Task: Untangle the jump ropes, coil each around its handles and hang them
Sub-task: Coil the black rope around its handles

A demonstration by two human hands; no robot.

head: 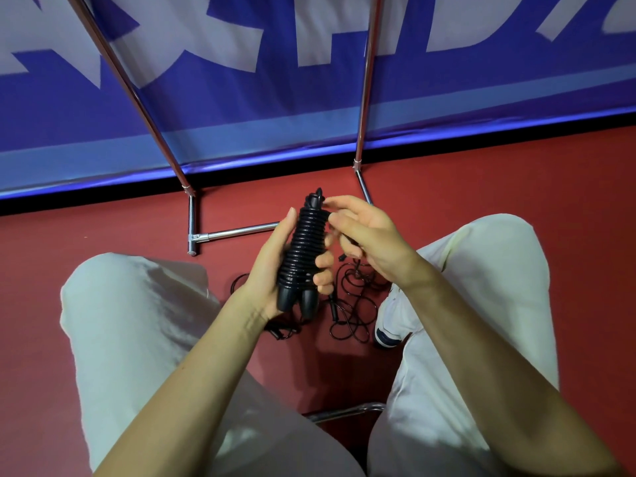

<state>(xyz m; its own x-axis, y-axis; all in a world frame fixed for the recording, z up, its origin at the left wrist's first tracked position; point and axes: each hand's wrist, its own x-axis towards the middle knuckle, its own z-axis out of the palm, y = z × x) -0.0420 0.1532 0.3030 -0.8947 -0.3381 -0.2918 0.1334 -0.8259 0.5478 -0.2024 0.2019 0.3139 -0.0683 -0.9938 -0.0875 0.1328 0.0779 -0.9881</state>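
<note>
Your left hand (275,266) grips the coiled jump rope (303,256) at the centre of the frame, fingers curled round the bundle from behind, thumb straight along its left side. The black cord is wound in tight turns around both handles, whose two blunt ends stick out below the coil, side by side. The bundle stands nearly upright, tilted a little to the right at the top.

Your right hand (364,235) sits just to the right of the bundle, its fingertips at the top end of the coil, where a short tip of cord pokes up. The lower fingers are curled, and a dark strand seems to run down from them; whether you pinch it I cannot tell.

Below your hands, on the red floor (516,173), lies a tangled black rope (351,304), loose loops spread between your knees, beside your shoe (392,318) at right of centre.

A chrome rack (227,234) stands beyond, its two poles rising to the upper left and upper centre before a blue banner (275,108).
</note>
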